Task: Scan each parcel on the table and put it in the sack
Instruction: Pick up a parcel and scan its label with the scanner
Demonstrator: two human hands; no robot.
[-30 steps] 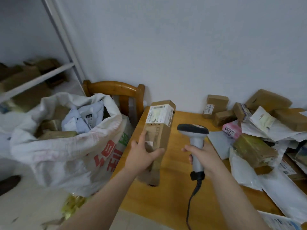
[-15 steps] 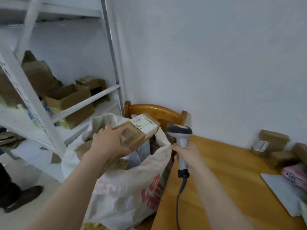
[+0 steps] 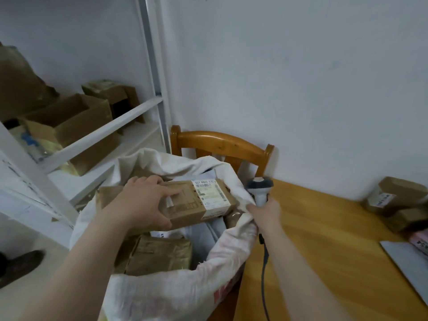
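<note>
Through the head camera I am at the drop-in step: my left hand point(image 3: 141, 205) curls its fingers and thumb round the long brown cardboard parcel point(image 3: 203, 202) with a white label, held flat just over the mouth of the big white woven sack point(image 3: 176, 295). My right hand point(image 3: 266, 212) is wrapped round the grey handheld scanner point(image 3: 259, 188) at the sack's right rim. Next, I think, the left fingers must let go.
</note>
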